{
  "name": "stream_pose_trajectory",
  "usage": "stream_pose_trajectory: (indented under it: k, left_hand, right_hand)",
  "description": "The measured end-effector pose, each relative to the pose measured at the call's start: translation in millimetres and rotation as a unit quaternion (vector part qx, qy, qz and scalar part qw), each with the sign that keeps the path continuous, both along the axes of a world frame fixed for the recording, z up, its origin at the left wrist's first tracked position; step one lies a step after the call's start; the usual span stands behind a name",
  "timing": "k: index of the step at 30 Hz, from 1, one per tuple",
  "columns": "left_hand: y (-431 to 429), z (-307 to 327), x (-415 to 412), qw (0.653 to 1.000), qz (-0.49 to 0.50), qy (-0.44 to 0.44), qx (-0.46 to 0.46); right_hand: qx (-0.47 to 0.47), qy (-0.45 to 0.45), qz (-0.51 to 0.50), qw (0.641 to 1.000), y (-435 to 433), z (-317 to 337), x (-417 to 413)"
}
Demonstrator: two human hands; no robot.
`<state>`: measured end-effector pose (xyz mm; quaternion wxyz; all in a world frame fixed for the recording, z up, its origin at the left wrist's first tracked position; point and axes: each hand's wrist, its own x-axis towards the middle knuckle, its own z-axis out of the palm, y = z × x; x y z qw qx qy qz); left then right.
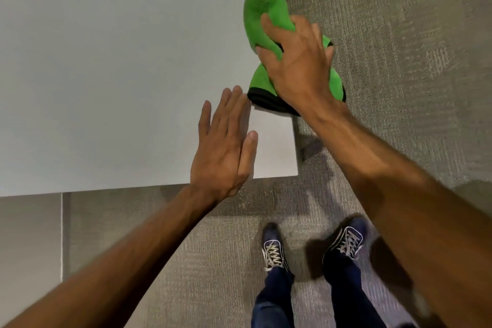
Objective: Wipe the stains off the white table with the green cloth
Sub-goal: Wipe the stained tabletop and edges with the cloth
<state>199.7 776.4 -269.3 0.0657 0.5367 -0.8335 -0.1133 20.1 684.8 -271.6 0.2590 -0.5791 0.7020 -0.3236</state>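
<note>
Head view: grasping bunched cloth [261, 13] with right grip [298, 61] at right edge of worktop [106, 61], partly overhanging carpet [399, 34]. Resting left grip [221, 157] released, fingers straight, near the corner, just beside the cloth's black hem. No stains visible here. Could drop cloth onto carpet if the grasp loosens; bunched so, may touch little surface and miss marks.

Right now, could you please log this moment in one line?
right hand grips green cloth | cloth at white table edge | left hand open
</note>
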Motion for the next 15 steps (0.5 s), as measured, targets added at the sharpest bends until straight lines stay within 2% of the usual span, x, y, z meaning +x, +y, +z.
stream_pose_trajectory:
  k: [9, 12, 15]
  left_hand:
    - [3, 4, 10, 0.994, 0.017, 0.106, 0.002]
    - [-1, 3, 41, 0.996, 0.073, 0.04, 0.025]
    - [-4, 1, 85, 0.996, 0.079, -0.034, 0.034]
  right_hand:
    - [0.035, 0.212, 0.026, 0.976, 27, 12, 15]
    - [0.047, 0.244, 0.037, 0.968, 71, 16, 27]
    - [0.057, 0.28, 0.033, 0.958, 120, 19, 41]
